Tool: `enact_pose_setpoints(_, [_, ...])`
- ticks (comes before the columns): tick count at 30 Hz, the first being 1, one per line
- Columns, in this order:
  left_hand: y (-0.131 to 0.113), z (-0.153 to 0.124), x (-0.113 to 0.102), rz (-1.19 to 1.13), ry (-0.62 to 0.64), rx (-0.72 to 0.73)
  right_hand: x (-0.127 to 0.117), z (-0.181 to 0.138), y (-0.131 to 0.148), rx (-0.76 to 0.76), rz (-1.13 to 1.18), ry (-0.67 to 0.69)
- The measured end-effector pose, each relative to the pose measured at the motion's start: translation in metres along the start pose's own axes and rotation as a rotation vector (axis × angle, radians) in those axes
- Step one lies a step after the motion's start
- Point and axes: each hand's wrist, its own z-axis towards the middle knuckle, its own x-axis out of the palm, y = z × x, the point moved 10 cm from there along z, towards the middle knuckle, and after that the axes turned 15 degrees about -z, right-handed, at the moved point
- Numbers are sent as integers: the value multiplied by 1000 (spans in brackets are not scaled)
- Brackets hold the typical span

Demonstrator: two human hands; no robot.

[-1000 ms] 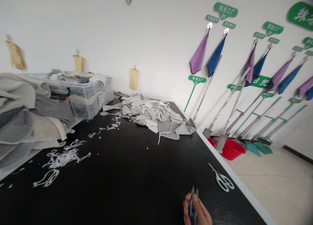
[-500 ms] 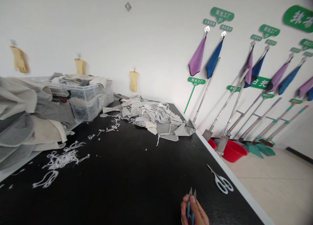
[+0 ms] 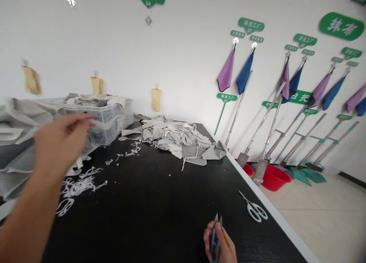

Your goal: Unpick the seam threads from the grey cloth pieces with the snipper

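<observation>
My left hand (image 3: 61,141), blurred, is raised at the left in front of a stack of grey and cream cloth pieces (image 3: 17,122). Its fingers stretch to the right, and I see nothing held in them. Low in the view, my right hand (image 3: 223,246) is closed around blue-handled thread snips (image 3: 214,238), with both blade tips pointing away from me and slightly apart. To its right, white-handled scissors (image 3: 254,209) lie on the black table (image 3: 143,209). A heap of grey and cream cloth pieces (image 3: 174,135) lies at the table's far end.
White thread scraps (image 3: 81,185) are scattered at the left. A clear plastic bin (image 3: 108,122) full of cloth stands behind them. Yellow gloves (image 3: 156,99) and purple and blue cloths (image 3: 245,72) hang on the wall. Mops and a red basin (image 3: 274,177) are beyond the table's right edge.
My left hand has come into view from the lower left. My right hand still holds the thread snips and appears slightly further left. The camera view has tilted up a little.
</observation>
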Motion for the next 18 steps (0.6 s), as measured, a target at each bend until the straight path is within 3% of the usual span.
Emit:
enact_pose_setpoints(3, [-14, -89, 67, -429, 401, -193, 0, -1, -2, -54, 44, -34])
enact_pose_setpoints(7, [-64, -234, 144, -501, 778, -159, 15, -10, -3, -89, 36, -50])
enact_pose_setpoints(9, [-81, -283, 169, -553, 884, -134, 35, -15, -2, -92, 52, 1])
enact_pose_setpoints(13, [-79, -318, 191, -625, 865, -220, 82, -19, -6, -54, 99, 100])
enact_pose_setpoints(18, [-39, -308, 191, -556, 682, -273, 125, -18, -23, -85, 37, 170])
